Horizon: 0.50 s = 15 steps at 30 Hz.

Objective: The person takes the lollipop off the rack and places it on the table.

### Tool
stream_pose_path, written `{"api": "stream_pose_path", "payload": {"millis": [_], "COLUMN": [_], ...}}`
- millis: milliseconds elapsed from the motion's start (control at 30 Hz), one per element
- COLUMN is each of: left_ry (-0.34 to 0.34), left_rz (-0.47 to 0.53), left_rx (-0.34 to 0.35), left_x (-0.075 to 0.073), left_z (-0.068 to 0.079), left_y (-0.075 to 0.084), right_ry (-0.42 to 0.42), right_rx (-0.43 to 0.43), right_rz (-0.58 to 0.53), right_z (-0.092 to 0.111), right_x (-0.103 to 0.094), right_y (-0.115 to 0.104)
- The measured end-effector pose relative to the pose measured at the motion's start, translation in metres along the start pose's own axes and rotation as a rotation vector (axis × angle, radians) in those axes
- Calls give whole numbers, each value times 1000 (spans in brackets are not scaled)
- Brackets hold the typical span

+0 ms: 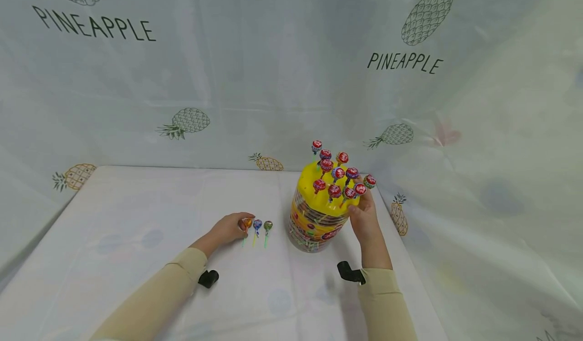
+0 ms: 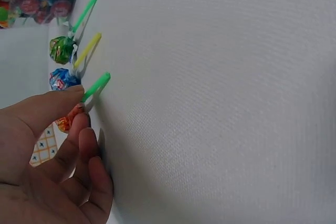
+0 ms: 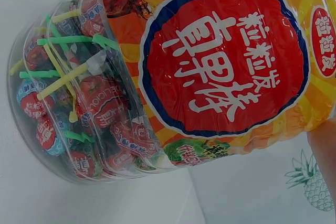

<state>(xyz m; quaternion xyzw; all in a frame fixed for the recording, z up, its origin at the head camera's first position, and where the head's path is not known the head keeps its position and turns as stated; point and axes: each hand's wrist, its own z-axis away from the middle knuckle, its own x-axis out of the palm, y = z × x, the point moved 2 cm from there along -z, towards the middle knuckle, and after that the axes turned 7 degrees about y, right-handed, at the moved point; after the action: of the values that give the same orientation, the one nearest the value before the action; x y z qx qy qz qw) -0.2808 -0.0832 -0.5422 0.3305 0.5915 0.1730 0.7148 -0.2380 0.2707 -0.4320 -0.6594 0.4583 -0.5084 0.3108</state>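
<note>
My left hand (image 1: 229, 227) pinches an orange-wrapped lollipop (image 2: 64, 123) between thumb and index finger, close to where its green stick meets the candy. Beside it on the table lie a blue-wrapped lollipop (image 1: 257, 224) with a yellow stick and a green-wrapped lollipop (image 1: 267, 225) with a green stick. To the right stands a large clear lollipop jar (image 1: 311, 229) with a yellow lid (image 1: 306, 180), several red-topped lollipops (image 1: 334, 191) sticking up from it. My right hand (image 1: 366, 224) grips the jar at the right edge of the lid, its fingertips partly hidden behind the lollipops.
A white cloth covers the table (image 1: 150, 214); a curtain (image 1: 255, 78) printed with pineapples hangs behind and to the right. Through the jar's clear base, more lollipops (image 3: 102, 108) show below the colourful label (image 3: 226, 56).
</note>
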Motion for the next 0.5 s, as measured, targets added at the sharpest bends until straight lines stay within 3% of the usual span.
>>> {"api": "stream_pose_path", "payload": {"millis": [267, 400, 500], "left_ry": [19, 36, 46], "left_rz": [18, 67, 90], "left_rx": [-7, -10, 43], "left_x": [-11, -26, -37], "left_z": [1, 1, 0], "left_y": [-2, 11, 26], "right_ry": [3, 0, 4], "right_rx": [-7, -11, -5], "right_rz": [0, -9, -6], "right_z": [0, 1, 1], "right_x": [1, 1, 1], "right_y": [0, -1, -2]}}
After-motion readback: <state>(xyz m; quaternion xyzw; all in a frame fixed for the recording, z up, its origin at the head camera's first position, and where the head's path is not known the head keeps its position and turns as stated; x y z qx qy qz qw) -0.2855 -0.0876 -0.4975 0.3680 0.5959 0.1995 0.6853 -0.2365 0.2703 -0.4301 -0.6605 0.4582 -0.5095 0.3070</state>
